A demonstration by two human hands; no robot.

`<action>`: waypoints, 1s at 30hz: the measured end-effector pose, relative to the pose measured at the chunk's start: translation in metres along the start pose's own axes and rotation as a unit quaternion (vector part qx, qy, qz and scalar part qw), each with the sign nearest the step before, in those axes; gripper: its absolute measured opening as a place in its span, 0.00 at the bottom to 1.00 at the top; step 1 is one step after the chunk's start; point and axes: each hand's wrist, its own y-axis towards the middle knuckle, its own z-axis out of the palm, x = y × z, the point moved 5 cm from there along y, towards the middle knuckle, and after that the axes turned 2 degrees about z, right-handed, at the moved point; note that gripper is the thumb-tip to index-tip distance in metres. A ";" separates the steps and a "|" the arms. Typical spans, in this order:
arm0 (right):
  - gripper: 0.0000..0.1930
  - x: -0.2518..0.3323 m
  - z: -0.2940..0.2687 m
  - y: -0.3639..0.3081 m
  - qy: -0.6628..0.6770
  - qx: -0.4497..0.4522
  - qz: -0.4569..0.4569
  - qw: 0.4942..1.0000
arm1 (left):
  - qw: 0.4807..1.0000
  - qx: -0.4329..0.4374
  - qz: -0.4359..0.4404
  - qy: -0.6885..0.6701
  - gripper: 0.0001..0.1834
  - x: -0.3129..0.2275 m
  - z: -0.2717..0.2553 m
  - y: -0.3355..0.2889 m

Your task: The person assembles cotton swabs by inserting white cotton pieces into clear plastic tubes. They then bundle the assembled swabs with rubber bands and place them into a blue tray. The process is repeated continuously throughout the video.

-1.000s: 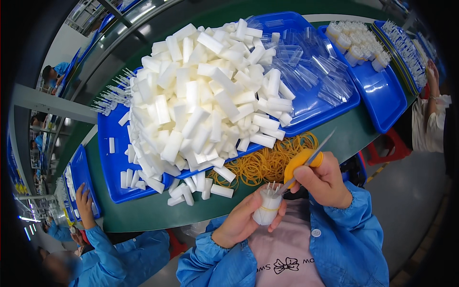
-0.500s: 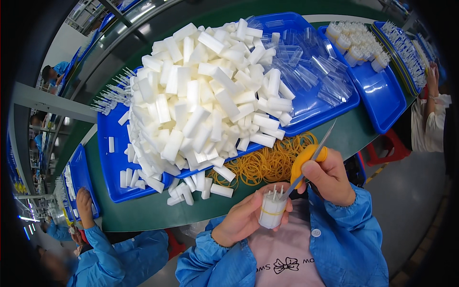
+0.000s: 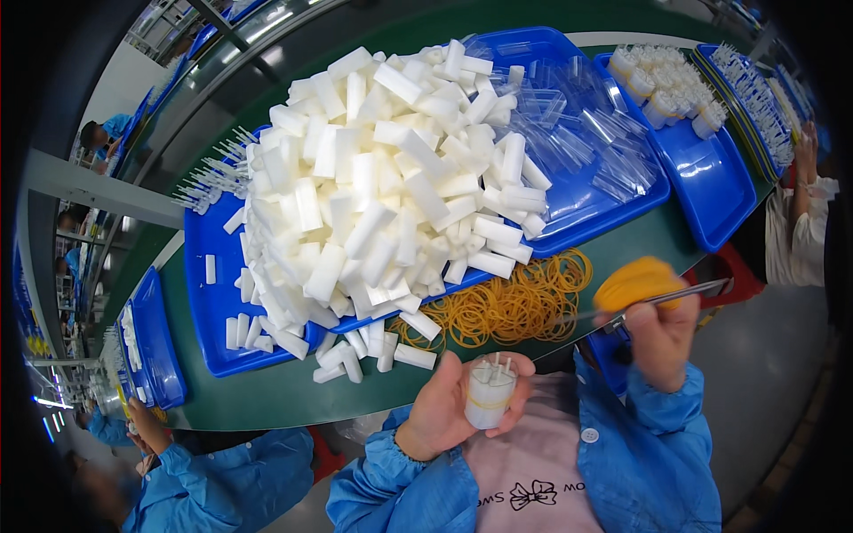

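Observation:
My left hand [image 3: 435, 404] is closed around a round bundle of white pieces [image 3: 490, 401] in front of my chest. A yellow rubber band circles the bundle, and several thin pale tips stick up from its top. To the right, my right hand [image 3: 659, 346] grips a pair of yellow-handled scissors [image 3: 641, 279], smeared by motion. Its metal blades stand well apart from the bundle. Just beyond both hands, a pile of yellow rubber bands [image 3: 520, 306] lies on the green table [image 3: 293, 404].
White foam blocks [image 3: 373, 178] heap high in a blue tray [image 3: 203, 306], with loose ones along its front. Clear plastic sleeves [image 3: 569, 124] fill the tray's right side. Banded bundles [image 3: 662, 84] stand in another blue tray [image 3: 711, 191]. A co-worker's hand [image 3: 147, 426] is at the left.
The scissors have swung away from the bundle to the right, turning in my right hand. My left hand has shifted slightly left with the bundle. The left co-worker's hand has moved down.

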 end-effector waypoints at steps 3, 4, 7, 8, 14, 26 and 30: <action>0.08 0.013 -0.038 0.005 -0.284 -0.077 -0.093 0.951 | 0.999 -0.040 0.000 -0.015 0.38 0.000 -0.007 -0.004; 0.08 0.015 -0.048 0.005 -0.378 -0.118 -0.110 0.912 | 0.999 -0.036 0.002 -0.033 0.36 -0.002 -0.006 -0.003; 0.09 0.002 -0.072 0.003 -0.552 -0.149 -0.093 0.815 | 0.997 -0.017 0.014 -0.077 0.31 -0.004 -0.001 0.000; 0.09 -0.006 -0.079 0.003 -0.566 -0.147 -0.094 0.805 | 0.996 -0.009 0.016 -0.090 0.30 -0.004 0.001 0.001; 0.12 -0.041 -0.094 -0.002 -0.632 -0.129 -0.097 0.758 | 0.994 0.010 0.022 -0.102 0.30 -0.003 0.000 0.002; 0.35 0.003 0.054 -0.020 -0.420 0.203 -0.121 0.876 | 0.987 -0.153 0.039 -0.030 0.30 0.000 0.005 0.006; 0.35 -0.006 0.071 -0.021 -0.458 0.230 -0.157 0.844 | 0.989 -0.135 0.053 0.040 0.30 -0.005 0.015 0.000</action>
